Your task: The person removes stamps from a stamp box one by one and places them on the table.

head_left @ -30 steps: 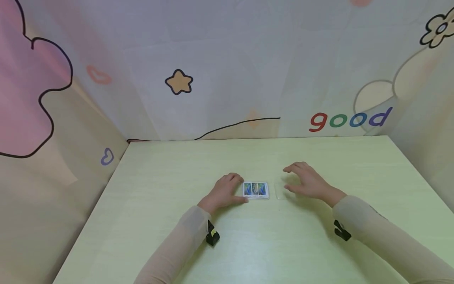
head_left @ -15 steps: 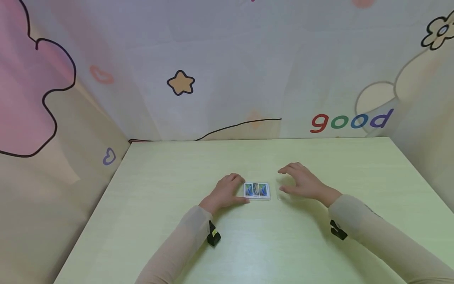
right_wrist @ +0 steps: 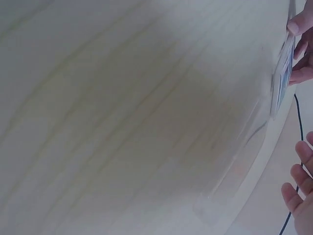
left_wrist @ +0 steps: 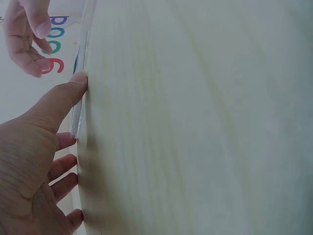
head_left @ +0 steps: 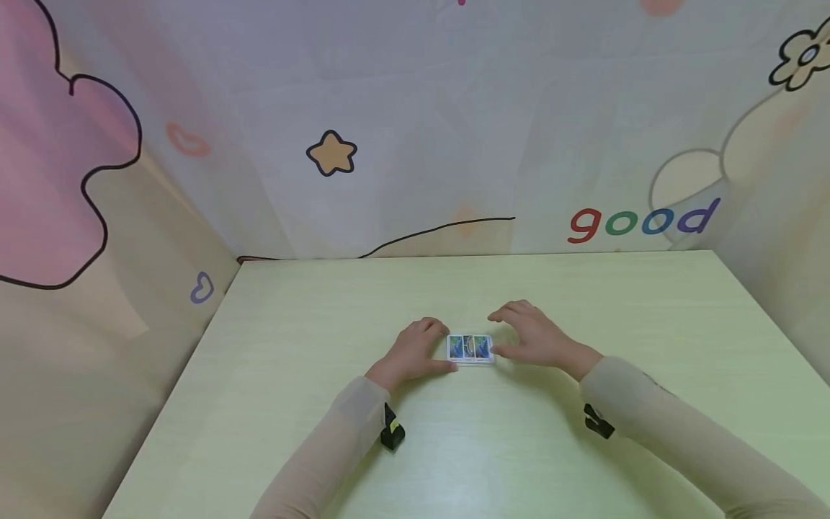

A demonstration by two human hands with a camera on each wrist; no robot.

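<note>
A small flat clear plastic case [head_left: 470, 348] lies on the table, with blue-and-green picture cards showing through its top. My left hand [head_left: 410, 353] grips its left end, the thumb on the near edge and the fingers on the far edge. In the left wrist view the thumb [left_wrist: 73, 90] presses against the case's side. Just off the right end, my right hand [head_left: 534, 339] hovers with its fingers loosely spread, holding nothing; I cannot tell whether its thumb touches the case. A clear, thin plastic piece [right_wrist: 239, 152] lies on the table beside the case in the right wrist view.
The pale green table [head_left: 363, 295] ends at a printed cloth backdrop [head_left: 415, 144] behind and at both sides. Each sleeve carries a black strap [head_left: 392, 432] at the wrist.
My right hand has moved left, coming close to the right end of the case. The left hand keeps its grip on the case, which stays in place.
</note>
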